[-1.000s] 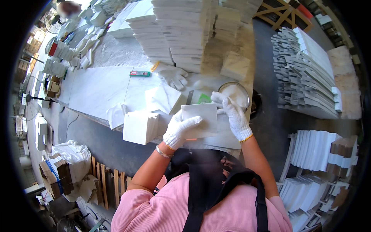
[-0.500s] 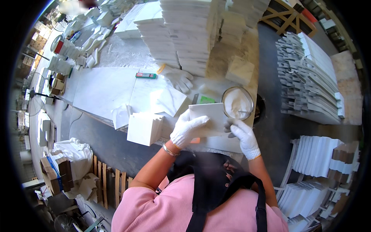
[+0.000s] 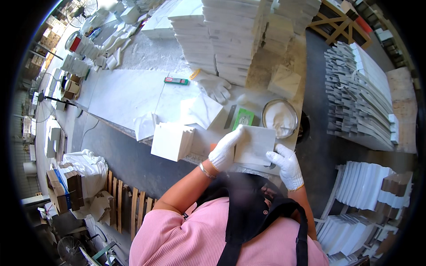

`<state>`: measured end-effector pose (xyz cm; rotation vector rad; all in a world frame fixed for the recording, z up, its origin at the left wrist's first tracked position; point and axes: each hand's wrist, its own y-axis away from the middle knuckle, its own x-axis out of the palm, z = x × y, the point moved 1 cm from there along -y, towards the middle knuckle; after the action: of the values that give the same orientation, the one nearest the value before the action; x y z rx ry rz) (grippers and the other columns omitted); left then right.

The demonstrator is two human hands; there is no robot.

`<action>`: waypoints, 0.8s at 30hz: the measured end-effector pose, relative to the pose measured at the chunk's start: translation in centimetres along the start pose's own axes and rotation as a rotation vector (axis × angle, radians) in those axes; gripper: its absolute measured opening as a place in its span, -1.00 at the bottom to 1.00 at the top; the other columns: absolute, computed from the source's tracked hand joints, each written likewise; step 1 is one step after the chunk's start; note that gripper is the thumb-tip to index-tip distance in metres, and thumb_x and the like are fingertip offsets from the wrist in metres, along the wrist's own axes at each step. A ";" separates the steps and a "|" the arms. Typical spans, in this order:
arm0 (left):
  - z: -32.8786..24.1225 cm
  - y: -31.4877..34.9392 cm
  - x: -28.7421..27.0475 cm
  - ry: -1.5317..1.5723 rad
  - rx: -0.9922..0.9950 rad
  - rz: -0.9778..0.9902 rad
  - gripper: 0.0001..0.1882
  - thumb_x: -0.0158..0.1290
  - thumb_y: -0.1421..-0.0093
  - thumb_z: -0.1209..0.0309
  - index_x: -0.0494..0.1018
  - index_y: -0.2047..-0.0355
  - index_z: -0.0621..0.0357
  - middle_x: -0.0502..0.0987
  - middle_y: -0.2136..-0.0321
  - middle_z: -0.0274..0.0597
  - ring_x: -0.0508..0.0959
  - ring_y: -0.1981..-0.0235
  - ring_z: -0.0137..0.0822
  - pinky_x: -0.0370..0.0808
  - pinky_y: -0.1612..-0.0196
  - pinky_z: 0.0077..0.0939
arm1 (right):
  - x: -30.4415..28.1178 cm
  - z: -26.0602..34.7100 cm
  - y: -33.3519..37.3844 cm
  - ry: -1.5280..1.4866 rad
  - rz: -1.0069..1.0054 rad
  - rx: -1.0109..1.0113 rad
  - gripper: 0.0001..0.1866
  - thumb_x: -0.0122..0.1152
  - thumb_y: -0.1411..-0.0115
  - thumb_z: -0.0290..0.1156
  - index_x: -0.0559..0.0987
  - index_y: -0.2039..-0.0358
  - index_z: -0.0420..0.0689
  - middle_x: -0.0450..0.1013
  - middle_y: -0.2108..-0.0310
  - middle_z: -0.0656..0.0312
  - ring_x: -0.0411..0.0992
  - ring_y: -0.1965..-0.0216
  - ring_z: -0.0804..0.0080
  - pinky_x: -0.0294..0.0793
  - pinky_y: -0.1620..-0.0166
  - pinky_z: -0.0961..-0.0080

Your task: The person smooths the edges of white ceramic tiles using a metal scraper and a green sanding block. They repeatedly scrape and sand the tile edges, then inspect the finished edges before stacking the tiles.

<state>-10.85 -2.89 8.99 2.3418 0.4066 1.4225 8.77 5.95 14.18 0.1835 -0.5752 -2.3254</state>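
Observation:
A square white stone tile (image 3: 254, 145) is held flat over the near edge of the worktable. My left hand (image 3: 225, 150), in a white knit glove, is closed on the tile's left edge with the thumb along its upper face. My gloved right hand (image 3: 286, 165) grips the lower right edge; a small dark grey patch shows under its fingers, too small to make out. Just beyond the tile lie a green box (image 3: 243, 119) and a thin grey metal strip (image 3: 230, 116). A round bowl (image 3: 279, 118) of white paste or powder stands past its right corner.
A tile stack (image 3: 172, 142) stands left of my hands, with loose tiles (image 3: 200, 111) behind it. A spare glove (image 3: 212, 86) and a small green-and-red box (image 3: 176, 80) lie farther back. Tall slab stacks (image 3: 233, 40) rise at the rear; more slabs (image 3: 359, 88) stand off to the right.
My right hand has come from beside the bowl to the tile's right edge. The tile has moved slightly nearer and right, uncovering more of the green box. The view has shifted a little.

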 end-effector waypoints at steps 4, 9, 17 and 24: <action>-0.4 -0.4 0.8 0.096 -0.078 0.097 -0.07 -0.22 -0.34 -0.32 0.23 -0.29 0.36 0.42 -0.19 0.03 0.46 -0.17 -0.13 0.34 -0.29 -0.22 | 0.3 0.7 0.3 -0.049 -0.050 -0.001 -0.75 0.21 -0.24 -0.35 0.61 0.24 -0.31 0.52 0.40 0.25 0.44 0.41 0.56 0.40 0.30 0.60; -0.3 -0.5 0.3 0.065 -0.090 0.133 0.04 -0.29 -0.29 -0.42 0.15 -0.34 0.37 0.34 -0.27 0.03 0.37 -0.27 -0.13 0.27 -0.33 -0.23 | 0.1 0.3 0.3 -0.030 -0.044 -0.035 -0.74 0.20 -0.24 -0.35 0.60 0.24 -0.32 0.53 0.41 0.23 0.44 0.41 0.54 0.40 0.30 0.60; -0.9 0.8 1.4 -0.288 0.093 0.264 -0.35 0.16 -0.31 0.28 0.24 -0.33 0.25 0.45 -0.14 -0.23 0.43 -0.12 -0.42 0.35 -0.22 -0.40 | -0.8 -0.4 0.0 0.114 -0.138 -0.118 -0.72 0.21 -0.25 -0.42 0.58 0.08 -0.31 0.55 0.28 0.18 0.49 0.26 0.49 0.47 0.15 0.54; -0.1 0.9 1.8 -0.603 0.115 0.176 -0.40 0.15 -0.33 0.30 0.29 -0.31 0.21 0.53 -0.04 -0.29 0.50 0.02 -0.48 0.47 -0.07 -0.51 | 0.5 4.0 -0.8 0.495 -0.429 -0.566 -0.56 0.30 -0.23 -0.41 0.51 -0.12 -0.21 0.48 -0.04 0.08 0.50 -0.02 0.26 0.47 -0.10 0.40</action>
<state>-10.12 -2.92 10.87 2.7977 0.1134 0.7003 6.76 7.47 17.38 0.6343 0.4057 -2.6053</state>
